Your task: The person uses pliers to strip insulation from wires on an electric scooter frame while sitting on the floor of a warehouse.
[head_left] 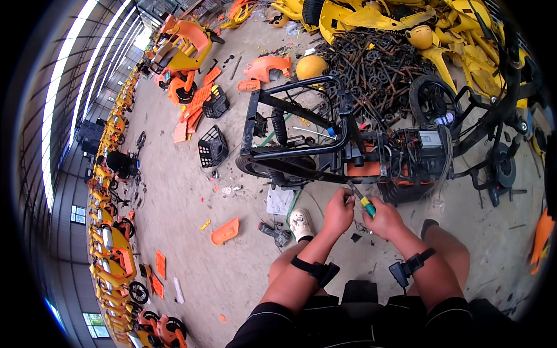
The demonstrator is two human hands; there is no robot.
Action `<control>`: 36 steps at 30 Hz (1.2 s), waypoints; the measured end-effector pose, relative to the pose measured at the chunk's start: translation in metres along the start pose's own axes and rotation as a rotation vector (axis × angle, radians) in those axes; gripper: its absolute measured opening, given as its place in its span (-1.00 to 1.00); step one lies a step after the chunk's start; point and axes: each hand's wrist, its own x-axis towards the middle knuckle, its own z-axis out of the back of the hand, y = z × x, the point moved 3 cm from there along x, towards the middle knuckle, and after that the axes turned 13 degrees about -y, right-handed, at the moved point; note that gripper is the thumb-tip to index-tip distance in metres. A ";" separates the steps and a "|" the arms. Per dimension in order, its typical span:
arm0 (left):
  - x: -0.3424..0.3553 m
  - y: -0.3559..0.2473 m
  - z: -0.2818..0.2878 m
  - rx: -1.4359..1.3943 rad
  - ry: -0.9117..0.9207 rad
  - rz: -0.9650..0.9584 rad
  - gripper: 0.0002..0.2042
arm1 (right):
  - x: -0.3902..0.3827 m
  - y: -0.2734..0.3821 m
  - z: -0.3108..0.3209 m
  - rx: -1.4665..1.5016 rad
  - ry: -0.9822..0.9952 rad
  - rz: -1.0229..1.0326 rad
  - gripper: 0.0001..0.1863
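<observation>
My right hand (385, 219) is closed around a hand tool with a green and yellow handle (368, 207) and a flat grey metal end; its exact kind is unclear. Close beside it, my left hand (339, 211) is closed, thumb and fingertips pinched near the tool's metal end. Whatever lies in that pinch is too small to make out. Just beyond both hands lies a stripped black scooter frame (301, 155), with exposed wiring and a boxy electrical unit (429, 139). A rear shock absorber (279, 127) shows inside the frame.
A dark power tool (275, 234) lies by my left shoe (301, 224). An orange plastic panel (225, 231) and a black basket (213, 147) are on the floor to the left. Beyond the frame rise heaped rusty metal parts (371, 75) and yellow body panels (400, 17). Another person (119, 164) crouches far left.
</observation>
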 end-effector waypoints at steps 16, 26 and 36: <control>0.012 -0.019 0.017 0.312 0.054 -0.094 -0.88 | 0.008 0.003 0.012 -0.068 0.001 0.071 -0.68; 0.025 -0.015 0.019 0.336 0.079 -0.087 -0.87 | 0.016 0.006 0.007 -0.049 0.031 -0.013 -0.62; 0.042 -0.003 0.012 0.500 0.206 -0.012 -0.83 | 0.022 0.008 -0.007 -0.034 0.154 -0.179 -0.58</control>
